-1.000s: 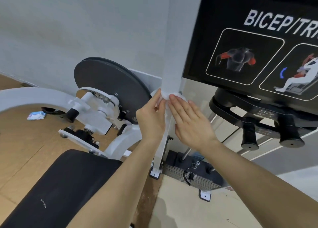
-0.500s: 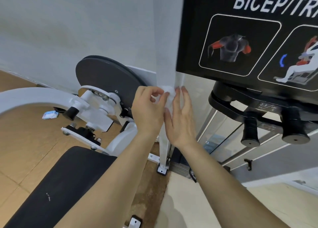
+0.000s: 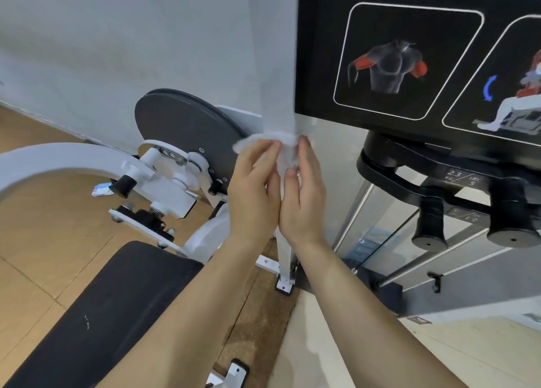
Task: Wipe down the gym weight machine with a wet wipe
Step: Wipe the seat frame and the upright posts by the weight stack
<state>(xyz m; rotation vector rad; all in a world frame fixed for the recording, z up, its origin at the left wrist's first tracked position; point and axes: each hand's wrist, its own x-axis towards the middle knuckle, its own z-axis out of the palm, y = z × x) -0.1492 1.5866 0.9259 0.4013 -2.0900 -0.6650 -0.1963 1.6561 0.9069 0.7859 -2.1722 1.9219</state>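
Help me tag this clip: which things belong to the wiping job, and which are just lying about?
In the job: wet wipe; white post it lies against; left hand gripping it; right hand pressing it.
Lying about: packet on the floor; black pad; add-on weights; exercise chart.

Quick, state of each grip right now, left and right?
Left grip: curled on the wet wipe at the white post.
Right grip: open, straight fingers pressing the wet wipe.
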